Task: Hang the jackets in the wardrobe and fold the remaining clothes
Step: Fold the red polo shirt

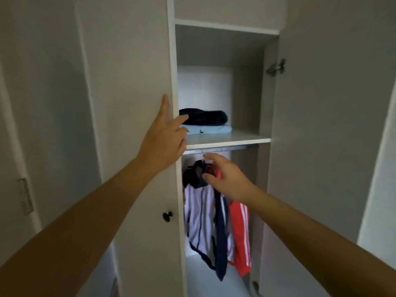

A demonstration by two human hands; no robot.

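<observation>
Left hand (165,138) flat against smooth door (128,82)

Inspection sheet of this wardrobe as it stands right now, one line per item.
Surface: shelf inside the open wardrobe, with the rail just beneath it.
Job's things: white-and-navy jacket and red jacket hang side by side below the rail; dark folded garment lies on a light blue folded garment on the shelf.
Clutter: nothing seen.
Hands: left hand rests with straight fingers on the left door's edge; right hand is open at the jackets' collars, contact unclear.
Cables: nothing seen.
Surroundings: left door with black knob; right door swung open, hinge showing.
</observation>
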